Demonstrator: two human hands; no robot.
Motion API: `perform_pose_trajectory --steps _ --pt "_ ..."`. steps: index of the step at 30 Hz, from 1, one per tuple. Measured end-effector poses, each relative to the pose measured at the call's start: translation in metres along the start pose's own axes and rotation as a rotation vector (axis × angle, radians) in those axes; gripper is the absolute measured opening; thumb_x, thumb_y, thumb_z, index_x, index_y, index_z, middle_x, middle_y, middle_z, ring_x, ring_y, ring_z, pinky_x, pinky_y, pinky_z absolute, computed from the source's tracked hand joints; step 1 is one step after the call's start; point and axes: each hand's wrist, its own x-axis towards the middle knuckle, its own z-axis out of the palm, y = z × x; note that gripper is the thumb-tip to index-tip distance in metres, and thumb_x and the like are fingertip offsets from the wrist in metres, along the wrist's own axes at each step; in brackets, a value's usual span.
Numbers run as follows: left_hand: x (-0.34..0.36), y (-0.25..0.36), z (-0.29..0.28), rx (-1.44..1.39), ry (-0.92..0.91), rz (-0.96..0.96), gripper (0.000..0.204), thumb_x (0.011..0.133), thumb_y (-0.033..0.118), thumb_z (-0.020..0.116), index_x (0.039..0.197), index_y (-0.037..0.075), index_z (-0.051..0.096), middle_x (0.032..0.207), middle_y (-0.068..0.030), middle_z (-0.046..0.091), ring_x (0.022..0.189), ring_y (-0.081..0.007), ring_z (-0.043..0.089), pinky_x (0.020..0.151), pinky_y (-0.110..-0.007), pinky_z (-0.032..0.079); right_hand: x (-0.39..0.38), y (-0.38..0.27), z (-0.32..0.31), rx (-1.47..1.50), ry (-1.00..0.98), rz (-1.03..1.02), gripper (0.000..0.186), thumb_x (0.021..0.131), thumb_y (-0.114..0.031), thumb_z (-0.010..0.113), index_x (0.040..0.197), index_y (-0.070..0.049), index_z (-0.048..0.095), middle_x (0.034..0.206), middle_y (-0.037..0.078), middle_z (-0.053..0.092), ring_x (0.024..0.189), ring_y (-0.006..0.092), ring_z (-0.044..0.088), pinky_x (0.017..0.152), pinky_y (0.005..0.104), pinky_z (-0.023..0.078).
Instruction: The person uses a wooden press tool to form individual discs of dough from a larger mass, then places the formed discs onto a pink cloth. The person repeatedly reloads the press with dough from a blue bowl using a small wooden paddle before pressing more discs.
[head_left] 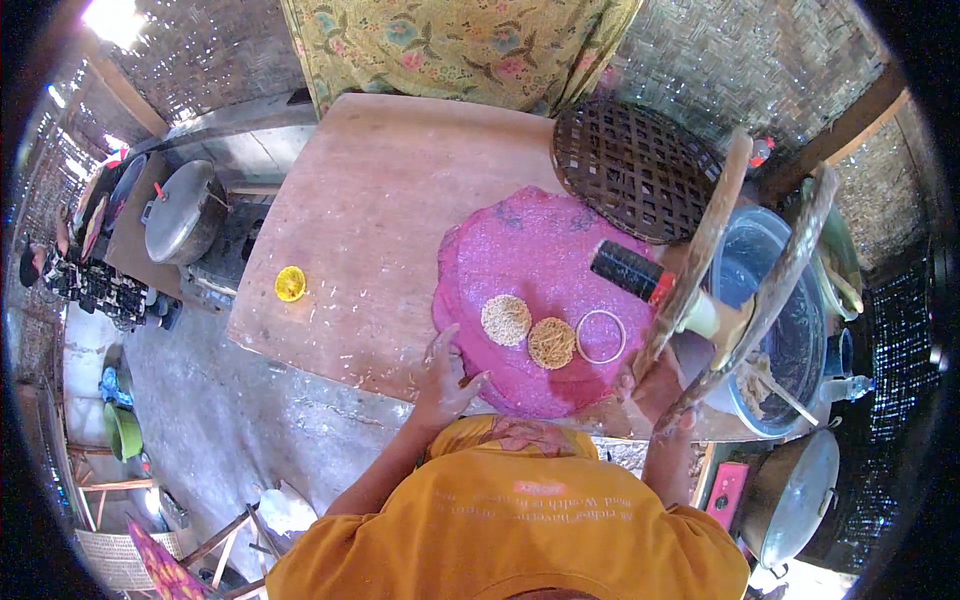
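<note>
My left hand (447, 380) rests at the near left edge of a round pink plastic sheet (510, 245), its fingers apart and nothing in them. At the sheet's near right, my right hand (660, 392) is closed round the near ends of a two-bar wooden press (800, 262). A dark tube with a red band (625, 270) sticks out leftward from the press, over the sheet. On the sheet lie a pale round of stringy dough (506, 320), a browner stringy round (552, 343) and a thin white ring (601, 336).
A blue basin (745, 235) with dough and a stick stands at the right, beside a woven tray (630, 165). On the wooden table (400, 170) sits a small yellow container (290, 284) among scattered crumbs. Metal pots stand left (185, 215) and lower right (795, 500).
</note>
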Motion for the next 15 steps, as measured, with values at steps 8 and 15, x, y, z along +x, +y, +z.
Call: perform_pose_trajectory --steps 8,15 --pt "0.012 0.024 0.024 0.197 0.174 0.099 0.093 0.065 0.013 0.078 0.14 0.007 0.023 0.122 -0.0191 0.04 0.113 -0.0342 0.04 0.103 -0.045 0.034 0.021 -0.015 0.017 0.116 -0.2 -0.045 0.12 0.049 -0.046 0.089 0.143 -0.012 0.024 0.104 0.009 0.051 0.087 0.0234 0.052 0.072 0.0368 0.039" --pt "0.05 0.002 -0.008 0.018 0.165 0.168 0.074 0.064 0.008 0.072 0.131 0.008 0.04 0.127 -0.018 0.046 0.121 -0.0359 0.042 0.104 -0.041 0.033 0.01 -0.036 0.013 0.039 -0.105 -0.142 0.119 0.052 -0.051 0.086 0.144 -0.011 0.022 0.099 0.011 0.051 0.085 0.0234 0.052 0.072 0.0361 0.039"
